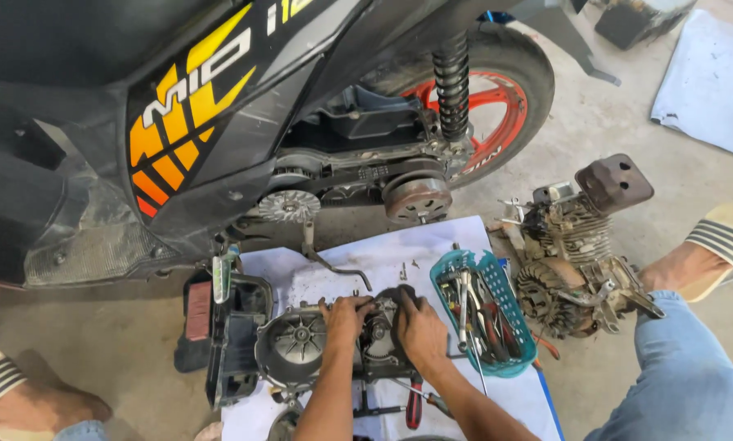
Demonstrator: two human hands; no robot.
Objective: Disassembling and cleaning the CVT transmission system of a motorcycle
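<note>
On the white sheet point(432, 245) spread over the concrete floor, low in my view, lies the grey engine cover point(301, 347) I am working on. At about nine o'clock from it stands a black plastic housing point(232, 343) with a red reflector on its side. The cover's round, ribbed end faces up and sits just beside my left hand point(346, 317), which rests on the cover's upper edge with fingers curled down onto the metal, gripping it. Touching close at three o'clock from that hand, my right hand point(420, 327) presses on the dark part at the cover's middle, fingers bent over it and closed against it; what lies under the palm is hidden. At six o'clock from my hands a red-handled screwdriver point(414, 404) lies on the sheet under my forearms. At three o'clock from my right hand sits a teal plastic basket point(509, 306) full of wrenches and other tools. Farther along at three o'clock a small dirty engine point(575, 253) with a rusty muffler rests on the floor, near my sandalled foot point(714, 245). At twelve o'clock the black scooter point(219, 122) stands with its belt drive exposed.
</note>
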